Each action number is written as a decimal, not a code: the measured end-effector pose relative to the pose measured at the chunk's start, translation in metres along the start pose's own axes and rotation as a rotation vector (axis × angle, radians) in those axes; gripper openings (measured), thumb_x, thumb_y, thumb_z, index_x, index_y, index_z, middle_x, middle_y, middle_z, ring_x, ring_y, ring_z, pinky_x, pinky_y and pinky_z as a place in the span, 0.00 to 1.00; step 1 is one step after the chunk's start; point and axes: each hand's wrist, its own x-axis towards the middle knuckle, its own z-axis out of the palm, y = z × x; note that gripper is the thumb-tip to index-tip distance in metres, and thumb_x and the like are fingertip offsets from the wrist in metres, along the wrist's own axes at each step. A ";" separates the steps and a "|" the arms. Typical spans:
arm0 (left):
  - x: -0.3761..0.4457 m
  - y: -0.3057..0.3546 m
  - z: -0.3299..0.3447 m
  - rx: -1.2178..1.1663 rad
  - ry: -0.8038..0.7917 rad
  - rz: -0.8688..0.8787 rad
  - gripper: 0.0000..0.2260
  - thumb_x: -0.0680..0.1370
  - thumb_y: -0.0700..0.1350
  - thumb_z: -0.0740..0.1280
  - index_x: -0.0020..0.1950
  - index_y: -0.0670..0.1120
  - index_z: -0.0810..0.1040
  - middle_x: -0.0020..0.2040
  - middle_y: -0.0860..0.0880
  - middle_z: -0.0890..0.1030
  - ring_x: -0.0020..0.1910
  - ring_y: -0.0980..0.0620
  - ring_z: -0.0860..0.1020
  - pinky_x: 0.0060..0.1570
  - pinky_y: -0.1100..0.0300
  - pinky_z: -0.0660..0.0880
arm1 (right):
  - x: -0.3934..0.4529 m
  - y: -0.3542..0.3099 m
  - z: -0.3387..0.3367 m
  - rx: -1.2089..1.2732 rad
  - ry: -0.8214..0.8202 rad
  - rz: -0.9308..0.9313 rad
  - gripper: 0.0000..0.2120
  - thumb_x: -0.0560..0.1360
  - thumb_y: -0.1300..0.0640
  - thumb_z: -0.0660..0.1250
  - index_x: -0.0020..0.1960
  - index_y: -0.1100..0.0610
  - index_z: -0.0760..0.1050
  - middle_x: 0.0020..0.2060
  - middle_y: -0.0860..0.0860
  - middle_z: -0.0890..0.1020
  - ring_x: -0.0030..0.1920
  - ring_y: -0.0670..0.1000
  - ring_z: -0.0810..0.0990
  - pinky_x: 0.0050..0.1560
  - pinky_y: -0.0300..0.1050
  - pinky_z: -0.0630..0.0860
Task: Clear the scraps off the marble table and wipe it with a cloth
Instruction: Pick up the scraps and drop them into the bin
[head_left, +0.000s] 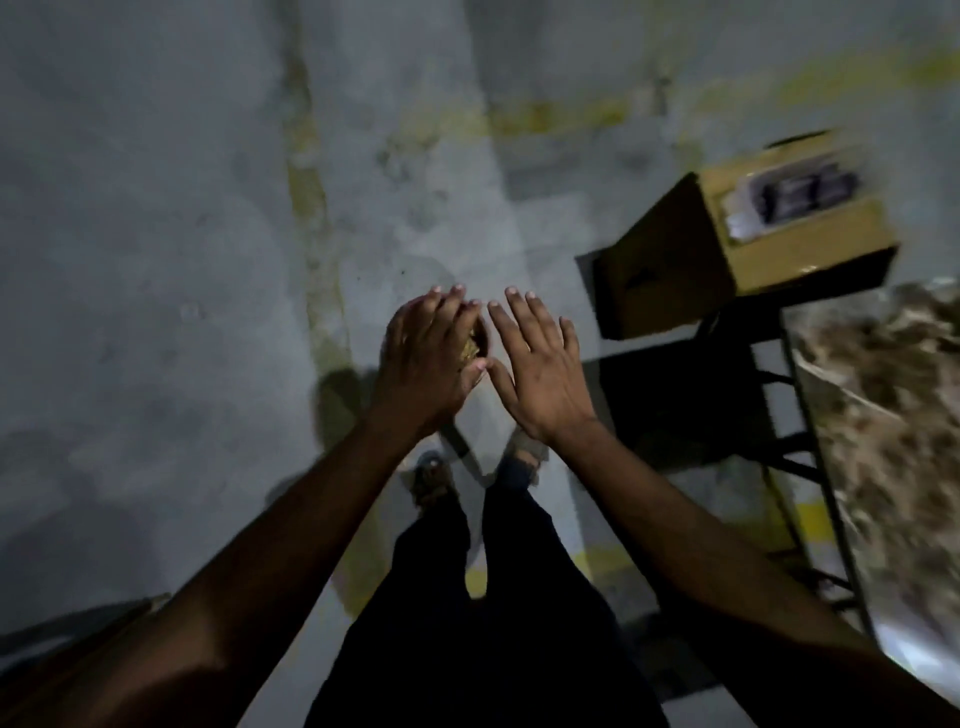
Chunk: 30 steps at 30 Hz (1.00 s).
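Both my hands are held out over the grey floor, away from the table. My left hand (426, 364) is tilted on its side and holds a small clump of yellowish scraps (470, 349) in its palm, with the thumb bent in under them. My right hand (540, 369) is flat beside it, back up and fingers spread, and holds nothing. The marble table (893, 415), brown-veined on a thin black metal frame, shows at the right edge. No cloth is in view.
A cardboard box (748, 244) with dark packets inside sits on a black stand just left of the table. The concrete floor (208, 208) has faded yellow lines. My legs and sandalled feet (431, 483) are below the hands. A dark edge (78, 623) lies at the lower left.
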 end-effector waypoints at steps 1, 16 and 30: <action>-0.003 0.016 -0.016 0.019 0.013 0.046 0.30 0.79 0.58 0.59 0.79 0.47 0.63 0.80 0.45 0.62 0.79 0.44 0.59 0.75 0.46 0.55 | -0.020 0.001 -0.019 -0.014 0.034 0.038 0.29 0.84 0.44 0.56 0.82 0.49 0.54 0.83 0.51 0.53 0.82 0.53 0.48 0.78 0.63 0.50; 0.046 0.359 -0.029 0.069 -0.084 0.745 0.30 0.78 0.58 0.58 0.78 0.46 0.64 0.74 0.46 0.71 0.73 0.44 0.67 0.67 0.48 0.69 | -0.287 0.200 -0.123 0.037 0.514 0.629 0.27 0.83 0.44 0.59 0.80 0.49 0.61 0.80 0.51 0.62 0.80 0.52 0.56 0.75 0.55 0.61; 0.056 0.600 0.071 0.015 -0.586 0.804 0.32 0.78 0.57 0.67 0.78 0.53 0.56 0.70 0.46 0.65 0.61 0.41 0.76 0.51 0.51 0.75 | -0.500 0.394 -0.140 0.485 0.455 1.150 0.57 0.63 0.39 0.81 0.82 0.49 0.53 0.76 0.56 0.59 0.74 0.59 0.63 0.68 0.55 0.68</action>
